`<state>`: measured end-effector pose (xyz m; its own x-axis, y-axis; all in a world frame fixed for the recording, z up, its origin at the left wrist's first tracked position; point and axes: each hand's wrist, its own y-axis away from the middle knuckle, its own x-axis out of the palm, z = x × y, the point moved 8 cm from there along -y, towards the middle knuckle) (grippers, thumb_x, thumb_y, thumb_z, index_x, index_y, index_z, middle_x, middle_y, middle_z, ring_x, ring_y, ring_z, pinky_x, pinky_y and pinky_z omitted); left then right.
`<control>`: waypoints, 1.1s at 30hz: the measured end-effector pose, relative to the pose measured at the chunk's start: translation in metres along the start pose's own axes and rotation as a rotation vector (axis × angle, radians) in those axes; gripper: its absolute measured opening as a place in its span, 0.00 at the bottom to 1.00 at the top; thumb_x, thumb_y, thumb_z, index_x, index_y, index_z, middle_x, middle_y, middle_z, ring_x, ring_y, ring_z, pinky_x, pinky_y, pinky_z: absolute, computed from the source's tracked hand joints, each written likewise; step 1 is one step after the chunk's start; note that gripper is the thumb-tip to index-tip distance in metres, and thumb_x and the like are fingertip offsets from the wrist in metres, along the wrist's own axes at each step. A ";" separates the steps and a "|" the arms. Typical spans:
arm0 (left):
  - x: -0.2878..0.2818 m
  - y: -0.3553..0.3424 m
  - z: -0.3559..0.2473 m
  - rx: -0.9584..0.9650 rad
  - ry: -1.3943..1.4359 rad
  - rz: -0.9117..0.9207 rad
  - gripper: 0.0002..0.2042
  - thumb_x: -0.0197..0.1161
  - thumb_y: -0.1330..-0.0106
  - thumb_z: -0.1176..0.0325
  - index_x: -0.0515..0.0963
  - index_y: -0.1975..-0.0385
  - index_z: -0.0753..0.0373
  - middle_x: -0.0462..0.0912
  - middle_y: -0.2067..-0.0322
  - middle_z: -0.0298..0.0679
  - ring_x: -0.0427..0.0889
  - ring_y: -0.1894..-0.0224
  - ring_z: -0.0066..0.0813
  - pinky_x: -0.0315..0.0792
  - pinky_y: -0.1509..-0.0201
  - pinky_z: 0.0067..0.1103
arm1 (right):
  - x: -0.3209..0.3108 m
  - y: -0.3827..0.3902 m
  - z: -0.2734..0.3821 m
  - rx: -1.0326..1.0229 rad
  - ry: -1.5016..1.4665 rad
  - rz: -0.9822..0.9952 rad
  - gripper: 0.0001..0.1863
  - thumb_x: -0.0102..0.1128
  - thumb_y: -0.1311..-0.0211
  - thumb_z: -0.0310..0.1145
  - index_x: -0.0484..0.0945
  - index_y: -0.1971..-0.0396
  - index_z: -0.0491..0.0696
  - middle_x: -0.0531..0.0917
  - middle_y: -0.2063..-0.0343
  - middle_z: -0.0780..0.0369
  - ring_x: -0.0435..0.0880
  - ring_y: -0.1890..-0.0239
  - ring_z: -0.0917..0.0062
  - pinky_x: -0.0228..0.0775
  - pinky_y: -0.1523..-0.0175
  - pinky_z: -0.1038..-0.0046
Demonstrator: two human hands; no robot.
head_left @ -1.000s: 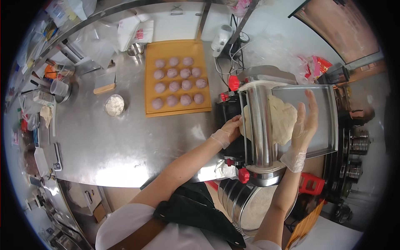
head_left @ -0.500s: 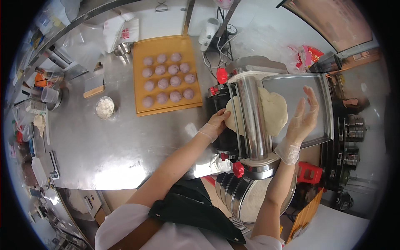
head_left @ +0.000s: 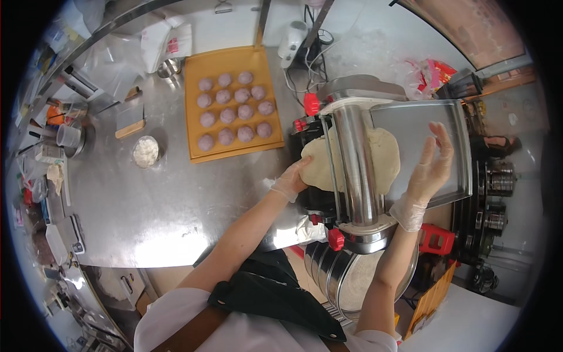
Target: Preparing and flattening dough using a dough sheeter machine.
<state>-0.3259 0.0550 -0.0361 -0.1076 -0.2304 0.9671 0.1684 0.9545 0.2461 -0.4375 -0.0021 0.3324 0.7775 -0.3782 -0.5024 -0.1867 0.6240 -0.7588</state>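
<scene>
DOUGH SHEET AT ROLLER: HAND AND EQUIPMENT POSITIONS

Clock directions are taken from the picture centre unless stated otherwise; 12 is the top edge.

The steel table (head_left: pixel 123 202) extends toward 9 o'clock. The rolling machine (head_left: pixel 356 167) stands at 3 o'clock, its polished cylinder aligned roughly 12 to 6. A mustard-coloured board (head_left: pixel 258 64) lies at 11 o'clock. The metal tray (head_left: pixel 404 117) adjoins the cylinder on its 3 o'clock side.

The dough sheet (head_left: pixel 384 161) is located at the cylinder, pale portions showing on both sides of it. Right hand (head_left: pixel 429 167), clear-gloved: released, fingers extended, positioned over the metal tray and apart from the dough sheet. Left hand (head_left: pixel 291 178), clear-gloved: grasping the dough sheet at its 9 o'clock edge, thumb on top; the remaining fingers are mostly hidden.

A scraper (head_left: pixel 130 129) with a wooden edge lies at 10 o'clock. A bowl of white powder (head_left: pixel 146 152) stands at 9 o'clock. Pale purple balls (head_left: pixel 227 114) sit in rows on the board.
</scene>
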 end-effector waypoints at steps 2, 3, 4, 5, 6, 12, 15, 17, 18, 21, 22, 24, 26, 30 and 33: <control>0.001 0.005 -0.003 0.022 -0.043 0.064 0.30 0.63 0.38 0.60 0.62 0.38 0.62 0.71 0.42 0.41 0.70 0.39 0.37 0.62 0.34 0.35 | 0.002 0.000 -0.001 0.008 -0.009 0.007 0.16 0.55 0.36 0.23 0.74 0.48 0.45 0.80 0.54 0.61 0.77 0.49 0.73 0.64 0.43 0.69; 0.005 0.008 -0.004 0.035 -0.086 0.132 0.30 0.63 0.38 0.62 0.62 0.38 0.62 0.71 0.41 0.41 0.70 0.39 0.37 0.62 0.34 0.35 | 0.000 -0.001 -0.001 -0.003 -0.001 0.000 0.16 0.54 0.36 0.22 0.74 0.48 0.46 0.80 0.54 0.61 0.77 0.49 0.73 0.64 0.43 0.69; 0.006 0.010 -0.005 0.041 -0.087 0.127 0.30 0.63 0.38 0.62 0.62 0.38 0.62 0.71 0.41 0.41 0.70 0.39 0.37 0.62 0.34 0.35 | -0.002 -0.001 -0.002 -0.014 0.009 -0.007 0.16 0.54 0.36 0.22 0.74 0.48 0.46 0.80 0.54 0.62 0.77 0.50 0.74 0.64 0.43 0.69; 0.005 0.013 -0.005 0.044 -0.089 0.114 0.30 0.63 0.38 0.63 0.61 0.38 0.62 0.70 0.41 0.41 0.70 0.39 0.37 0.63 0.34 0.35 | -0.002 -0.001 -0.002 -0.005 0.013 -0.008 0.17 0.53 0.36 0.20 0.74 0.48 0.46 0.81 0.54 0.61 0.77 0.50 0.74 0.64 0.44 0.69; 0.005 0.016 -0.007 0.047 -0.091 0.101 0.30 0.64 0.39 0.63 0.61 0.38 0.62 0.70 0.41 0.41 0.70 0.39 0.37 0.63 0.34 0.35 | 0.000 0.000 -0.003 -0.004 0.006 -0.006 0.17 0.53 0.36 0.20 0.74 0.48 0.46 0.81 0.54 0.61 0.77 0.50 0.74 0.64 0.44 0.69; -0.010 0.026 -0.012 0.096 -0.098 0.035 0.30 0.65 0.40 0.66 0.61 0.38 0.62 0.71 0.42 0.41 0.70 0.39 0.37 0.64 0.35 0.35 | -0.005 0.000 0.005 -0.009 0.004 -0.008 0.17 0.53 0.36 0.22 0.74 0.47 0.44 0.81 0.54 0.61 0.77 0.49 0.74 0.63 0.42 0.70; -0.021 0.034 -0.017 0.128 -0.049 -0.077 0.24 0.65 0.40 0.73 0.67 0.43 0.63 0.75 0.46 0.42 0.75 0.44 0.38 0.68 0.38 0.36 | -0.013 0.003 0.020 0.032 -0.202 -0.041 0.16 0.50 0.34 0.24 0.74 0.47 0.43 0.81 0.54 0.59 0.77 0.49 0.73 0.63 0.41 0.69; -0.025 0.036 -0.020 0.142 -0.057 -0.066 0.24 0.64 0.40 0.73 0.67 0.43 0.63 0.75 0.47 0.42 0.75 0.44 0.37 0.68 0.38 0.36 | -0.026 0.022 0.054 0.084 -0.301 -0.089 0.16 0.49 0.33 0.27 0.74 0.47 0.43 0.81 0.55 0.57 0.78 0.50 0.70 0.63 0.40 0.67; -0.029 0.039 -0.026 0.162 -0.064 -0.061 0.23 0.64 0.39 0.73 0.67 0.43 0.63 0.75 0.47 0.41 0.75 0.45 0.37 0.69 0.39 0.36 | -0.026 0.042 0.069 0.089 -0.337 -0.058 0.15 0.50 0.33 0.28 0.75 0.49 0.42 0.81 0.56 0.55 0.78 0.51 0.69 0.65 0.42 0.66; -0.028 0.053 -0.032 0.164 -0.106 -0.099 0.23 0.62 0.37 0.73 0.66 0.43 0.64 0.75 0.47 0.41 0.75 0.45 0.37 0.70 0.40 0.35 | -0.013 0.116 0.126 0.145 -0.762 0.337 0.13 0.52 0.35 0.31 0.76 0.53 0.42 0.82 0.60 0.54 0.80 0.55 0.70 0.70 0.46 0.66; -0.028 0.059 -0.037 0.164 -0.110 -0.099 0.23 0.62 0.37 0.73 0.66 0.43 0.64 0.75 0.47 0.41 0.75 0.45 0.37 0.70 0.40 0.35 | -0.003 0.138 0.139 0.043 -0.691 0.542 0.12 0.52 0.35 0.31 0.76 0.56 0.40 0.83 0.62 0.55 0.81 0.57 0.72 0.72 0.50 0.67; -0.021 0.067 -0.044 0.222 -0.146 -0.094 0.23 0.61 0.37 0.74 0.65 0.42 0.65 0.75 0.47 0.42 0.76 0.45 0.37 0.70 0.40 0.34 | 0.019 0.198 0.136 0.333 -0.897 0.629 0.14 0.49 0.33 0.31 0.75 0.54 0.39 0.83 0.63 0.57 0.81 0.58 0.71 0.72 0.49 0.68; -0.009 0.079 -0.050 0.220 -0.174 -0.094 0.23 0.60 0.37 0.74 0.64 0.42 0.67 0.75 0.47 0.44 0.76 0.46 0.36 0.71 0.41 0.34 | 0.053 0.277 0.094 0.786 -0.818 0.589 0.16 0.46 0.31 0.32 0.74 0.52 0.39 0.83 0.62 0.57 0.81 0.58 0.69 0.72 0.50 0.70; 0.007 0.103 -0.066 0.249 -0.227 -0.062 0.27 0.62 0.37 0.71 0.62 0.39 0.66 0.71 0.43 0.43 0.73 0.42 0.38 0.67 0.37 0.34 | 0.118 0.385 0.023 1.249 -1.016 0.360 0.18 0.47 0.31 0.32 0.70 0.44 0.44 0.80 0.56 0.53 0.79 0.52 0.67 0.67 0.43 0.66; 0.023 0.121 -0.073 0.260 -0.244 -0.067 0.26 0.62 0.37 0.71 0.62 0.39 0.66 0.71 0.43 0.43 0.72 0.42 0.36 0.67 0.37 0.34 | 0.164 0.384 0.002 1.433 -1.482 0.107 0.20 0.46 0.30 0.35 0.66 0.41 0.46 0.76 0.48 0.56 0.73 0.44 0.67 0.60 0.37 0.63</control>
<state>-0.2361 0.1509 0.0208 -0.3464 -0.2723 0.8977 -0.0985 0.9622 0.2538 -0.3801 0.1768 -0.0408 0.7237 -0.0512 0.6882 -0.3256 0.8539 0.4060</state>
